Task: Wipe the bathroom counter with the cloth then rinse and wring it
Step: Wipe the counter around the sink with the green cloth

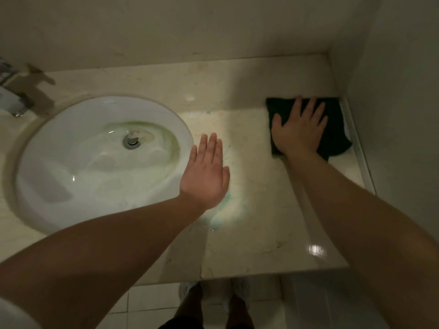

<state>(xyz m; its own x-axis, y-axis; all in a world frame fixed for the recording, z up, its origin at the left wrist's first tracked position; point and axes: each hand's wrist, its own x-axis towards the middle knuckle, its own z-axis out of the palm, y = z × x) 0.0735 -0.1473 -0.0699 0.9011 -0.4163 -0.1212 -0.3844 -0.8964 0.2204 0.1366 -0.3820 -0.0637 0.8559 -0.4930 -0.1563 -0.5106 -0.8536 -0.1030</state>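
A dark green cloth (332, 131) lies flat on the beige marble counter (256, 233) at its far right end, against the side wall. My right hand (297, 129) presses down on the cloth with the fingers spread. My left hand (205, 172) hovers flat above the counter beside the sink's right rim, fingers together, holding nothing. Faint blue-green smears and wet patches mark the counter just below my left hand.
A round white sink (47, 176) with a metal drain (131, 140) fills the left of the counter, with greenish residue around the drain. A metal faucet (26, 91) stands at the far left. Walls close the back and right side. Tiled floor and feet show below.
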